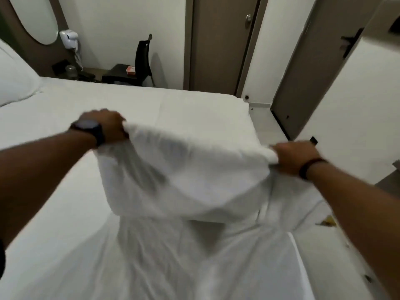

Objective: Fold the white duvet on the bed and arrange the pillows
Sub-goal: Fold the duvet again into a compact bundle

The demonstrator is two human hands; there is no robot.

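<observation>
The white duvet (186,176) is lifted off the bed (54,118) in the middle of the view, its upper edge stretched between both hands and its lower part hanging in wrinkles toward me. My left hand (106,126), with a dark watch on the wrist, grips the edge's left corner. My right hand (292,156), with a dark wristband, grips the right corner near the bed's right side. A white pillow (15,76) lies at the far left, by the headboard. A folded band of white bedding (205,109) lies flat on the bed beyond my hands.
A dark chair (138,68) with a small red box on its seat stands past the bed's far side. A wall-mounted hair dryer (69,40) hangs beside an oval mirror (39,16). Brown doors (220,44) stand at the back right. Light floor (266,124) runs along the bed's right side.
</observation>
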